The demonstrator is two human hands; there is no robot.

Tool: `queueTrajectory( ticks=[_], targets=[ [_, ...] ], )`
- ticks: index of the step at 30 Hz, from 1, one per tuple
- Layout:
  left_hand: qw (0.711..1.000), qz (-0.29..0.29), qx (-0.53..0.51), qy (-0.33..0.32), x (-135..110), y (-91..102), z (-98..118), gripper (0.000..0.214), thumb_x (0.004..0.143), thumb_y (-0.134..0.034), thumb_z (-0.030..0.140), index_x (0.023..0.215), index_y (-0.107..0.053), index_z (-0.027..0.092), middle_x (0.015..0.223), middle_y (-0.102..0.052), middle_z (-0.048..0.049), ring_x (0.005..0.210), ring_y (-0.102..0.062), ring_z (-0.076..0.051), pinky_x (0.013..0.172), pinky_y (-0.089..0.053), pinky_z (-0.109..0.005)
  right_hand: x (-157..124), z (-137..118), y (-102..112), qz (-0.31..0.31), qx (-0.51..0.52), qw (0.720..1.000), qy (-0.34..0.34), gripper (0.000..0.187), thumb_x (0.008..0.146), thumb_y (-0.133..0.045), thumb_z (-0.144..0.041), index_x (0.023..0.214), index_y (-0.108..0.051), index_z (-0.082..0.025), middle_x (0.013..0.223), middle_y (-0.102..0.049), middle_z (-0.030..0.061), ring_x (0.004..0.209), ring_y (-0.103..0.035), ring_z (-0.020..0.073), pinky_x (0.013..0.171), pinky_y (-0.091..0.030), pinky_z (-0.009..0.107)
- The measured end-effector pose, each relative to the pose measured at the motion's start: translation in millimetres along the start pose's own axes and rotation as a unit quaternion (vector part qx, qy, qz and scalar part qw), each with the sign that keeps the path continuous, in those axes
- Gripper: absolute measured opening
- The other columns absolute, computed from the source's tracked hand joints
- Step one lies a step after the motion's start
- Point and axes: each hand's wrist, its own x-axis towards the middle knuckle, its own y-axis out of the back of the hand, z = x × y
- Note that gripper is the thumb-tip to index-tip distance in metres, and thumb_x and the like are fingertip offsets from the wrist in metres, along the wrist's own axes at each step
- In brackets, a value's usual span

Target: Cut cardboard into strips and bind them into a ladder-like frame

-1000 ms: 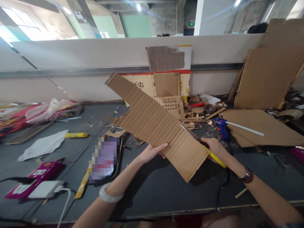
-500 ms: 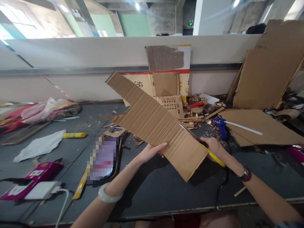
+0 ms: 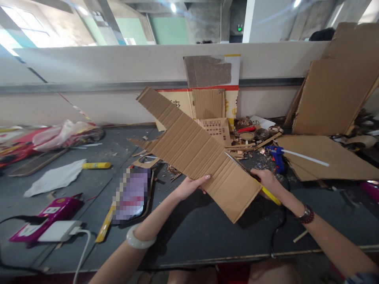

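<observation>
My left hand (image 3: 189,186) grips the near long edge of a long corrugated cardboard piece (image 3: 194,150), thumb on top, and holds it slanted above the dark table (image 3: 192,236). My right hand (image 3: 266,181) is closed on yellow-handled scissors (image 3: 251,177). Their blades lie across the cardboard's right edge, pointing up and left. A pale bangle sits on my left wrist and a dark bead bracelet on my right.
A blue glue gun (image 3: 276,156) lies behind my right hand by flat cardboard sheets (image 3: 325,157). More cardboard leans on the back wall (image 3: 334,90). A phone (image 3: 132,195), a white charger (image 3: 59,230), a pink case (image 3: 47,213) and a yellow tube (image 3: 96,165) lie left.
Both hands and the cardboard have barely shifted; the scissors stay at the same spot on the right edge. The view has drifted slightly.
</observation>
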Motion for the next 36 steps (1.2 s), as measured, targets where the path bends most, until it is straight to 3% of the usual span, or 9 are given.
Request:
queueTrajectory(
  ticks=[13, 22, 27, 36],
  targets=[
    [0.999, -0.007, -0.019, 0.027, -1.1, 1.3, 1.3, 0.035, 0.069, -0.067, 0.038, 0.089, -0.06, 0.01, 0.083, -0.064, -0.0082, 0.061, -0.058, -0.015, 0.048, -0.048, -0.026, 3.2, 1.4, -1.7, -0.012, 0.01, 1.0, -0.002, 0.008, 0.069, -0.051, -0.022, 0.064, -0.048, -0.018, 0.059, -0.057, -0.0005, 0.06, -0.054, 0.0154, 0.052, -0.03, 0.022],
    [0.999, -0.007, -0.037, 0.03, -2.8, 0.2, 4.6, 0.036, 0.067, -0.069, 0.036, 0.088, -0.059, 0.009, 0.079, -0.062, -0.007, 0.057, -0.056, -0.012, 0.043, -0.047, -0.022, 5.0, 6.4, -7.8, 0.009, 0.011, 1.0, -0.013, 0.018, 0.07, -0.051, -0.023, 0.055, -0.043, -0.017, 0.049, -0.037, -0.0065, 0.05, -0.034, 0.0075, 0.049, -0.022, 0.02],
    [0.999, -0.019, -0.024, 0.028, -5.6, -2.4, 6.9, 0.036, 0.068, -0.069, 0.035, 0.091, -0.059, 0.01, 0.078, -0.062, -0.0079, 0.06, -0.057, -0.015, 0.043, -0.048, -0.023, 3.1, 12.2, -7.4, -0.011, 0.068, 0.997, -0.036, 0.022, 0.069, -0.056, -0.031, 0.058, -0.044, -0.017, 0.053, -0.038, -0.0062, 0.052, -0.034, 0.0084, 0.048, -0.024, 0.019],
    [0.998, -0.044, 0.017, 0.028, -10.8, -12.3, 8.4, 0.039, 0.068, -0.068, 0.036, 0.096, -0.06, 0.01, 0.096, -0.061, -0.0122, 0.068, -0.059, -0.019, 0.042, -0.051, -0.026, -3.6, 0.5, 0.7, -0.001, 0.037, 0.999, -0.031, 0.019, 0.07, -0.056, -0.033, 0.066, -0.046, -0.018, 0.056, -0.044, -0.0058, 0.054, -0.038, 0.0089, 0.052, -0.029, 0.02]
  ],
)
